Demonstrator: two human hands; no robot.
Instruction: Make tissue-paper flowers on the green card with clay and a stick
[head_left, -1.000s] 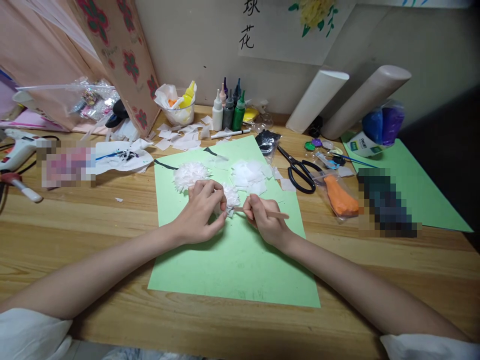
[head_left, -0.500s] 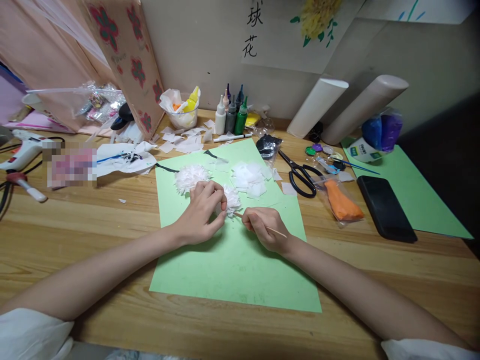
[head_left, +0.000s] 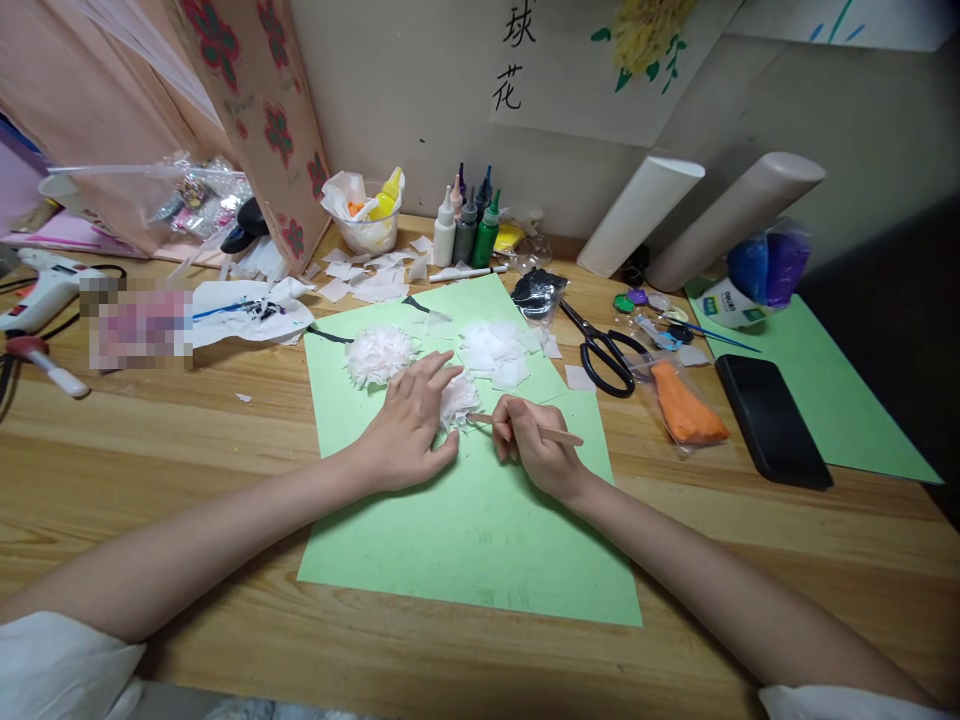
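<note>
Nearest me, the large light-green paper sheet (head_left: 480, 560) lies flat on the light wooden counter (head_left: 225, 560), a plain ground beneath both wrists. My left grip (head_left: 401, 425) is spread, fingers reaching over the left side of the small white ruffled-paper puff (head_left: 459, 403), probably to steady it; I cannot tell how firmly they press. The puff sits just above the sheet's middle, towards twelve o'clock. From about four o'clock of it, my right grip (head_left: 536, 445) pinches a flat, pale wooden stick (head_left: 564, 437) like a pen, likely for fine control, its tip at the puff's edge. Beyond, at ten o'clock, lies a fuller white ruffled-paper puff (head_left: 380, 355); at one o'clock, loose white tissue squares (head_left: 495, 352), within easy reach; at two, off the sheet, black-handled scissors (head_left: 600, 350)
</note>
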